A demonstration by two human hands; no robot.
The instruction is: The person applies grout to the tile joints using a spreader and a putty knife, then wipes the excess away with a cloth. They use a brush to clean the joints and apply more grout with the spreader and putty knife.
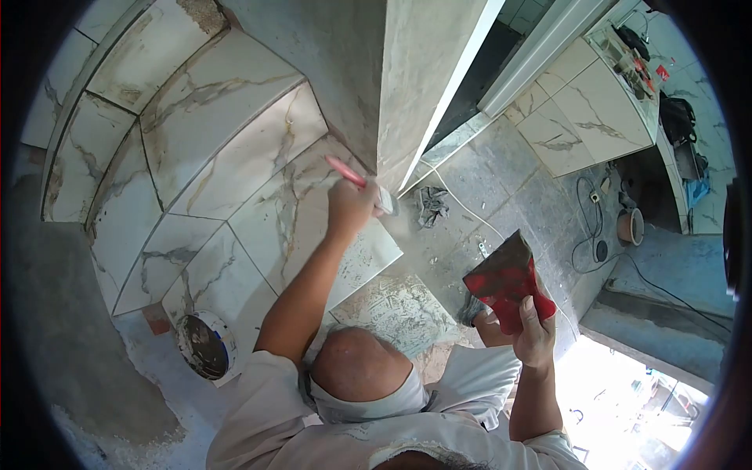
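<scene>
My left hand [350,205] is closed around a paintbrush [345,169] with a pink-red handle. Its pale bristle end points down to the right, close to the wall corner and over the edge of the marbled floor tile [364,258]. On the other side, my right hand [535,333] grips a red scoop [513,286], which looks like a piece of cut plastic with a grimy, dark surface. The scoop is held up above the grey floor, near my foot. Below the tile edge lies a mortar-smeared patch [399,309].
Curved marble-look steps [211,102] rise at the left, beside a bucket [205,345] of dark grey mix. A crumpled dark cloth [432,205] and a white cable [462,205] lie by the doorway. At the right are a tiled counter [580,117], a pot [630,226] and black cords.
</scene>
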